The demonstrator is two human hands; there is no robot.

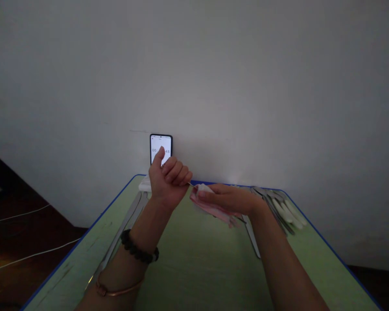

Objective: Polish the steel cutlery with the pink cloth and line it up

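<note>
My left hand is closed in a fist, thumb up, around a thin metal utensil. Only a short length of the utensil shows between the fist and the cloth, so its kind is hidden. A pink and white cloth is pinched in my right hand, folded about the utensil just right of the fist. Both hands are raised above the far part of the green table.
A phone showing a timer leans upright against the wall behind my left hand. Long metal cutlery lies along the left side. White-handled utensils and metal ones are piled at the right. A flat metal piece lies beside my right forearm.
</note>
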